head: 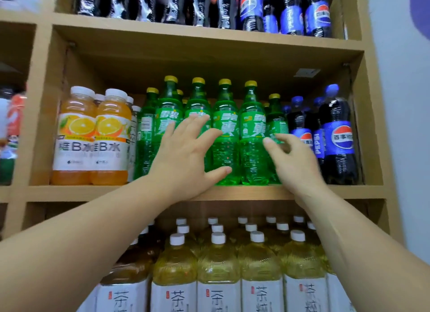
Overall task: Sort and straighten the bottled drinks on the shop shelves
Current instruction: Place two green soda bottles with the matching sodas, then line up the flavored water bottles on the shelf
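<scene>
Left hand (186, 153) spread flat on the green plastic soda bottles (225, 134); right hand (290, 158) loosely open, holding nothing. Risk — a hard push topples the tight front row into the dark cola bottles (337, 137).

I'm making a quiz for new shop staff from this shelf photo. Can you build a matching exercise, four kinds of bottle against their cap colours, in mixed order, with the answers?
Bottles:
1. green soda bottles, middle shelf
2. orange drink bottles, middle shelf, far left
3. blue-label cola bottles, middle shelf, far right
4. yellow tea bottles, bottom shelf

Caps:
A. blue
B. white, on a wide neck
C. yellow
D. white, on a narrow neck

Pairs: 1-C, 2-B, 3-A, 4-D

The left hand and right hand are both at the green soda bottles, fingers spread, gripping nothing.
</scene>
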